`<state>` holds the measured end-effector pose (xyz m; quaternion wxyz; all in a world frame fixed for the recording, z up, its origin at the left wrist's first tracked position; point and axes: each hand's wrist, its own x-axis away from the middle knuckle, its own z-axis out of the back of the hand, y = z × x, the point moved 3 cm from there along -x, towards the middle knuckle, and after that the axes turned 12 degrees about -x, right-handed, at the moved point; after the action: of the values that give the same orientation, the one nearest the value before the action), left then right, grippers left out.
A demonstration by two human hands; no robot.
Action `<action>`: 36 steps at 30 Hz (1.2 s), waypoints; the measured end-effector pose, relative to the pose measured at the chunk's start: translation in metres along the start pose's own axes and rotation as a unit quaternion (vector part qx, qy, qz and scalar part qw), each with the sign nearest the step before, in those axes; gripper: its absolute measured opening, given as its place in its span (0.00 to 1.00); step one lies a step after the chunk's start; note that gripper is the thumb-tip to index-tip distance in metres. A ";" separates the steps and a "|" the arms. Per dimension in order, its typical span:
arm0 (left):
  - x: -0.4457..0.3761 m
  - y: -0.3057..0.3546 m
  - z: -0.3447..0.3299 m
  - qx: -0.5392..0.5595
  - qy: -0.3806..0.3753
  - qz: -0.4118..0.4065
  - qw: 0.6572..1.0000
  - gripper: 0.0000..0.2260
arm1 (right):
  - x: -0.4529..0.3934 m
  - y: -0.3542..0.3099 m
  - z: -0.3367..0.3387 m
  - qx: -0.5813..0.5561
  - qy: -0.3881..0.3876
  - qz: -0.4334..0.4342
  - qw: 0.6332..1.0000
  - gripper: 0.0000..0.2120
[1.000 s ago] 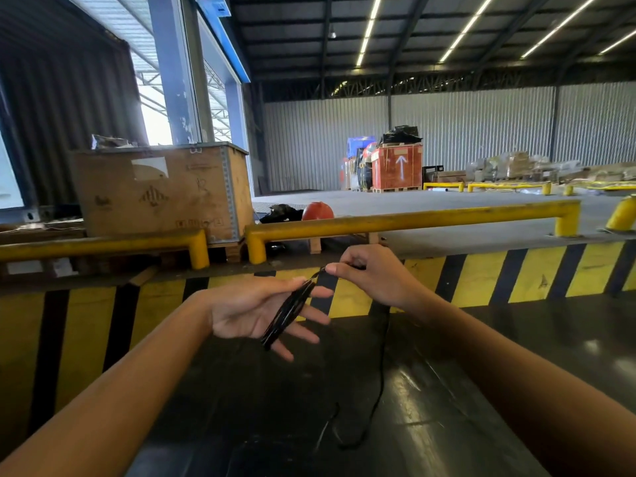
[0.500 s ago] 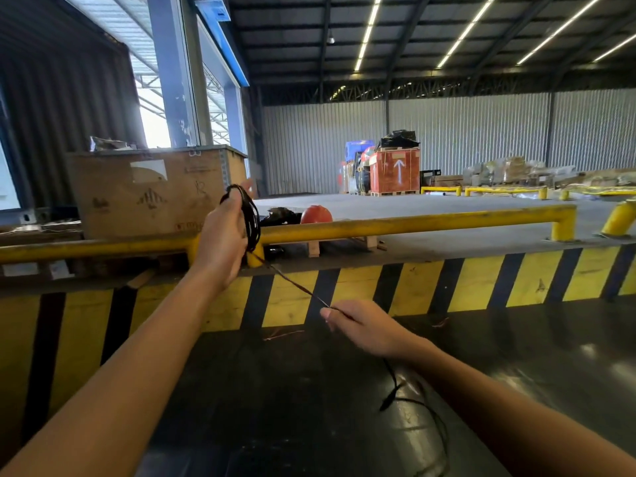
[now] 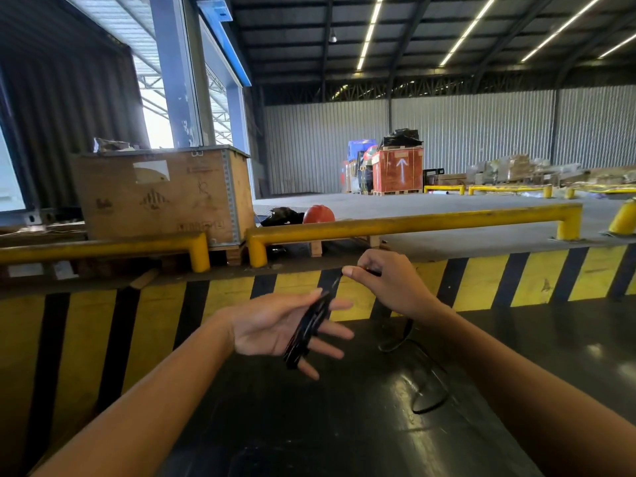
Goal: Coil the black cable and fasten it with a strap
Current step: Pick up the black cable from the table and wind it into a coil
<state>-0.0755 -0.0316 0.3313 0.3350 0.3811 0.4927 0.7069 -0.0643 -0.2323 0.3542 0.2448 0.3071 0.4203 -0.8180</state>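
Warehouse floor, dark and glossy, fills the lower frame, edged by a yellow-and-black striped curb across the middle. At centre frame the black cable sits as a flattened bundle of loops lying across the fingers of the left hand, which is spread wide, palm up, fingers splayed, not closed around the coil. From the bundle's top a strand runs up and right to the right hand, whose thumb and fingers pinch it tightly just right of centre. The rest of the cable hangs below the right wrist and trails in loose curves on the floor at lower right. Both bare forearms reach in from the bottom corners. Behind the curb run yellow guard rails; a plywood crate stands at middle left, with a red hard hat beside it. Far back, centre right, stands a red crate with a white arrow against the corrugated wall.
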 end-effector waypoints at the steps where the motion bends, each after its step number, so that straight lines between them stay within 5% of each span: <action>1: 0.000 0.006 -0.002 0.070 -0.029 -0.054 0.996 0.22 | 0.004 0.000 -0.005 -0.017 0.005 -0.007 1.000 0.15; 3: -0.001 0.021 -0.002 0.189 -0.017 -0.167 0.968 0.23 | 0.014 -0.002 -0.021 -0.061 -0.024 -0.029 0.997 0.15; 6: 0.001 0.050 0.009 0.249 0.185 -0.289 0.906 0.21 | 0.036 -0.003 -0.054 -0.121 -0.142 -0.094 0.978 0.17; 10: 0.015 0.061 0.036 0.256 0.391 -0.343 0.815 0.19 | 0.053 0.003 -0.072 -0.098 -0.244 -0.122 0.957 0.15; 13: 0.028 0.046 0.056 0.225 0.501 -0.305 0.778 0.18 | 0.052 0.008 -0.057 -0.073 -0.248 -0.121 0.958 0.14; 18: 0.023 0.016 0.056 -0.084 0.600 -0.090 0.790 0.13 | 0.032 0.009 -0.021 0.044 -0.192 -0.032 0.980 0.16; 20: 0.015 0.007 0.051 -0.207 0.556 -0.004 0.805 0.14 | 0.023 0.006 -0.010 0.062 -0.173 -0.011 0.983 0.15; 23: 0.001 -0.007 0.045 -0.275 0.390 0.117 0.871 0.17 | 0.010 -0.003 0.004 0.078 -0.161 0.006 0.984 0.14; 27: -0.007 -0.021 0.021 -0.334 0.186 0.224 0.896 0.17 | -0.004 -0.005 0.026 0.079 -0.127 0.013 0.989 0.10; 31: -0.011 -0.035 -0.002 -0.137 0.007 0.152 0.979 0.18 | -0.005 0.010 0.031 0.072 -0.109 -0.006 0.991 0.10; 36: -0.013 -0.015 -0.016 0.063 -0.058 -0.051 0.995 0.22 | 0.011 0.027 0.014 0.046 -0.095 -0.053 0.993 0.18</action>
<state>-0.0819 -0.0455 0.3107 0.3741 0.4161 0.5348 0.6332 -0.0583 -0.2602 0.3381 0.2259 0.2163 0.3722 -0.8739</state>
